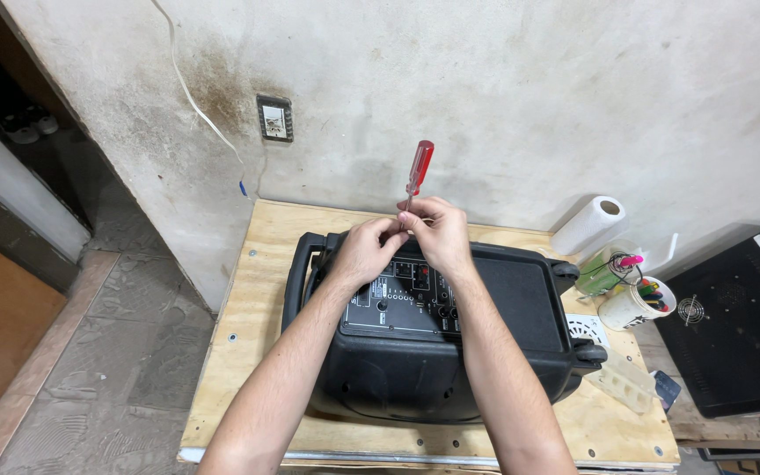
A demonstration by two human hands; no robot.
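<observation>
From the head camera, we see our left hand [364,249] and right hand [438,230] pressed together, pinching a red-handled screwdriver [417,171] upright over the black portable speaker [433,325] mid-desk [248,352]. The speaker's control panel [398,303] sits in place, unopened. A paper towel roll [588,225] lies by the desk's far right corner.

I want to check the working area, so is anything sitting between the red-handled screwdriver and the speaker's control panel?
Nothing separate shows in the way. The right hand and left hand close together around the shaft of the screwdriver, directly above the control panel of the black speaker. The hands hide the tip, so contact with the panel cannot be told.
</observation>
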